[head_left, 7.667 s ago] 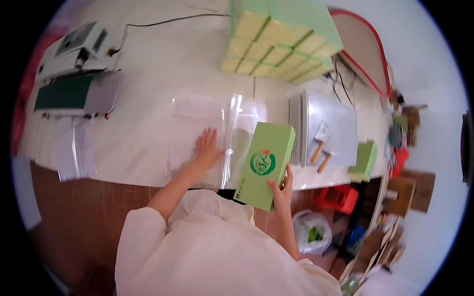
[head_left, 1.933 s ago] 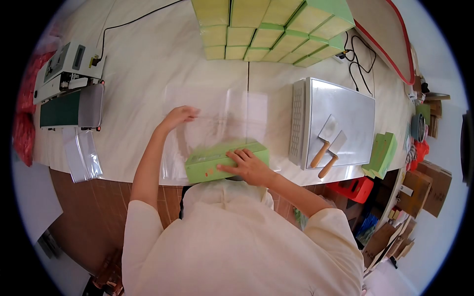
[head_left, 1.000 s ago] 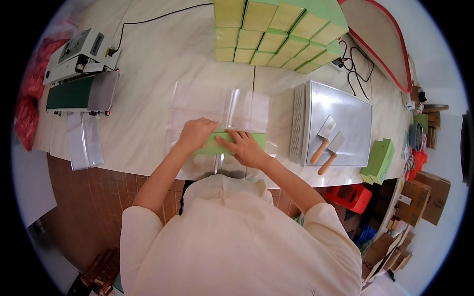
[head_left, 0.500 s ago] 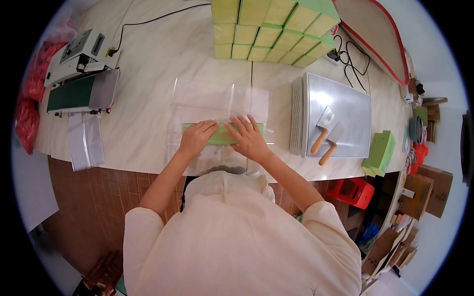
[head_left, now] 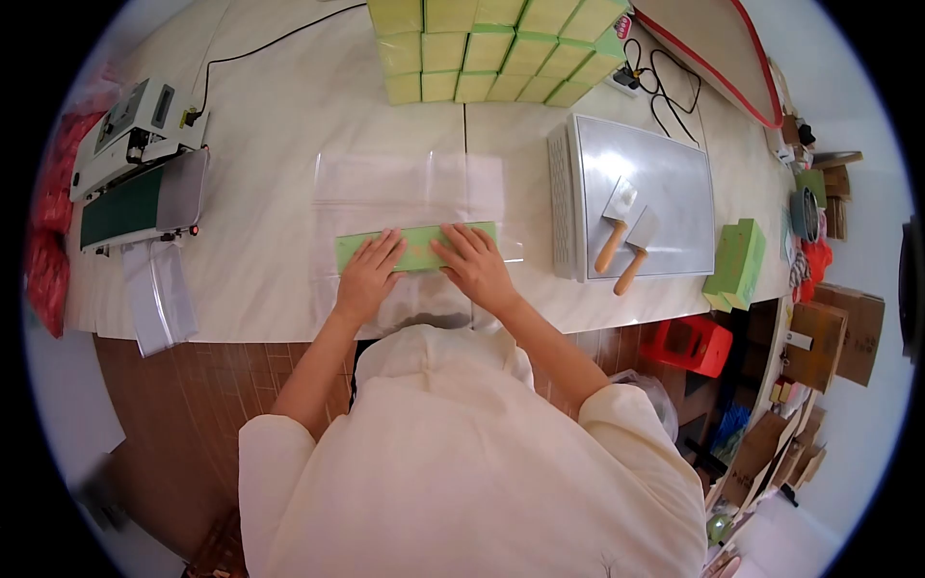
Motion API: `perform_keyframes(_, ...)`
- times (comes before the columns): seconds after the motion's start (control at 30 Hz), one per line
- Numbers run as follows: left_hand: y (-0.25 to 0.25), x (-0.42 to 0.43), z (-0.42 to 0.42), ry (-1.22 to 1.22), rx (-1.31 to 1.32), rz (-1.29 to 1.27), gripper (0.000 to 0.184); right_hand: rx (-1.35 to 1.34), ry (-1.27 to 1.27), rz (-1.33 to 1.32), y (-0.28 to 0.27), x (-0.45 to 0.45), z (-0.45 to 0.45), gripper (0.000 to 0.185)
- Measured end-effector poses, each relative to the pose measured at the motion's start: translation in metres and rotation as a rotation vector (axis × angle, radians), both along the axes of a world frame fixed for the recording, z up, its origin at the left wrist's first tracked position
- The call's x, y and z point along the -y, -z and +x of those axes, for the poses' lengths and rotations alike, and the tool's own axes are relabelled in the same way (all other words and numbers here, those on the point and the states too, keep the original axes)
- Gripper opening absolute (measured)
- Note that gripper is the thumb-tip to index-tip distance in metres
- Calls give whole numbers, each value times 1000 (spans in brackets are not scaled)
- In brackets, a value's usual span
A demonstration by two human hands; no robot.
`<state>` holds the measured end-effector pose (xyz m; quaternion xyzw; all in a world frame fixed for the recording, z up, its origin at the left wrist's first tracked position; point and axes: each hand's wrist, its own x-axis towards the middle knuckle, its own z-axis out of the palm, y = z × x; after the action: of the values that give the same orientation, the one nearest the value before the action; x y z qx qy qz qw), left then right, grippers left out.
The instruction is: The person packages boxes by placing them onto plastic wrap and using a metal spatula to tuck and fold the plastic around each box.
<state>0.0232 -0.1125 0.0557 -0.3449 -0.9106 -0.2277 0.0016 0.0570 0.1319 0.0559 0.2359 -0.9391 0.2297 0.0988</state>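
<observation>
A green box [head_left: 417,252] lies on its narrow side across clear plastic film [head_left: 385,183] near the table's front edge. My left hand [head_left: 372,274] rests on the box's left part, its fingers slightly apart. On the right part lies my right hand [head_left: 476,266], fingers spread. Both palms are on the near side of the box, with fingertips on its upper face. Some film extends beyond the box's right end. Whether film covers the box is hard to tell.
Right of the film, a metal-topped appliance [head_left: 665,164] bears two wooden-handled scrapers [head_left: 624,260]. More green boxes [head_left: 740,260] stand beyond it. Stacked boxes [head_left: 482,48] rise at the back. A white machine [head_left: 145,178] sits left, beside plastic sleeves [head_left: 159,294]. A red stool [head_left: 689,345] is below.
The box, earlier held upright in my right hand, now lies on the film under both hands. Since half a second ago my hands have moved apart along it. The camera view has shifted slightly.
</observation>
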Motion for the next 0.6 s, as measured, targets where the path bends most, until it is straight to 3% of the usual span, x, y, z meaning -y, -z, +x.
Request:
perform_keyframes(0.03, 0, 0, 0, 6, 0, 0, 59, 0, 6, 0, -3, 0, 3, 65)
perform_keyframes(0.1, 0, 1, -2, 12, -13, -12, 63, 42, 342, -186, -12, -2, 9, 59)
perform_keyframes(0.23, 1, 4, 0, 6, -24, -3, 62, -11, 315, -117, -15, -19, 9, 57)
perform_keyframes(0.33, 4, 3, -1, 0, -19, 10, 62, 6, 436, 32, -11, -46, 8, 56)
perform_keyframes(0.47, 4, 1, -2, -4, -26, 10, 62, -82, 368, 134, -2, -66, -4, 52)
perform_keyframes(0.6, 8, 2, -1, -20, -57, 29, 62, -140, 112, 90, -14, -53, -25, 42)
